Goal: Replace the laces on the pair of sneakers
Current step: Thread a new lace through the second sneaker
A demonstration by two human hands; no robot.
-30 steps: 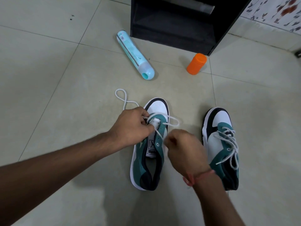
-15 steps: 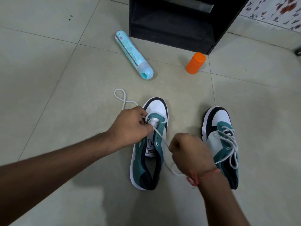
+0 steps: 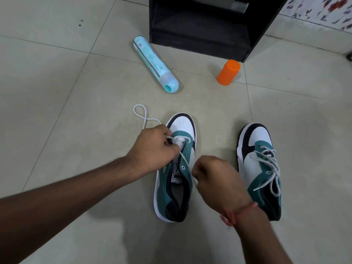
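Both hands pinch the lace (image 3: 183, 158): left hand (image 3: 155, 149) at the left sneaker's (image 3: 174, 187) lowest eyelets, right hand (image 3: 215, 178) just beside its right flank. Right of it, on the floor (image 3: 57, 130), lies the laced sneaker (image 3: 259, 168).

Soft, even indoor light, moderately bright; faint shadows fell under the arms on the floor (image 3: 57, 92). Focus was sharp, no glare, wide-angle bending at edges.

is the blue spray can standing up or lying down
Lying down. The blue spray can rests on its side on the floor tiles, cap end pointing toward the sneakers.
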